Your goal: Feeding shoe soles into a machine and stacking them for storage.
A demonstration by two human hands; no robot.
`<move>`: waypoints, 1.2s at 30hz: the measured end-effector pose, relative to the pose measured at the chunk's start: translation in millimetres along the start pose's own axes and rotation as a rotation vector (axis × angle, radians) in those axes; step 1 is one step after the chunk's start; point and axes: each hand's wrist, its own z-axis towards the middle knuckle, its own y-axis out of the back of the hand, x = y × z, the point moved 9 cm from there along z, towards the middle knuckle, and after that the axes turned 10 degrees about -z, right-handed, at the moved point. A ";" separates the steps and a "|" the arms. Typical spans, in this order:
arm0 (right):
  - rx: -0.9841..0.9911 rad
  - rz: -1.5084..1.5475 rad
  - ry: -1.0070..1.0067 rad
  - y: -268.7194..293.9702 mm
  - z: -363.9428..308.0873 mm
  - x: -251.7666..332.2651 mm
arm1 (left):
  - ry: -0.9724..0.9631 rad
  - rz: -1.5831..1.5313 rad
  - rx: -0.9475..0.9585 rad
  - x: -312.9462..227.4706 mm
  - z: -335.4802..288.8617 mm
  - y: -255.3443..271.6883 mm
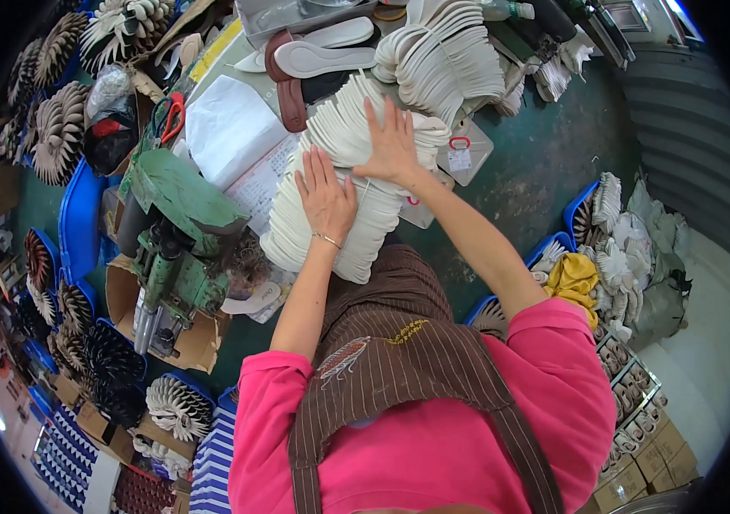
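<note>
A big bundle of white insole-shaped pieces [318, 244], packed in overlapping rows, lies in front of me at the near edge of the table. My left hand [329, 199] rests flat on its middle, fingers stretched toward the far side. Higher up and to the right, my right hand [390, 147] presses on the same pieces with its fingers spread and thumb out. Neither hand is wrapped round anything. Beyond them sits a second fanned pile of white insole-shaped pieces [446, 64]. Loose white insoles [326, 60] and brown sole pieces [292, 104] lie at the back.
Left of the bundle are white paper [229, 124], red-handled scissors [175, 118] and a green metal machine [198, 278]. A clear plastic box [467, 154] with a red handle stands to the right. Blue bins [82, 218] of shoe parts line the left; a yellow cloth [575, 283] lies at right.
</note>
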 end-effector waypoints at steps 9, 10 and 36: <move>0.041 0.058 -0.086 -1.0 19.4 -13.8 | 0.011 -0.013 -0.014 -3.2 7.5 -0.8; 0.037 0.059 -0.081 2.0 19.0 -12.0 | 0.011 -0.010 -0.020 -0.8 6.9 -1.9; 0.363 2.914 0.308 139.2 -65.2 91.0 | 0.188 -1.454 0.083 -3.1 -23.1 191.6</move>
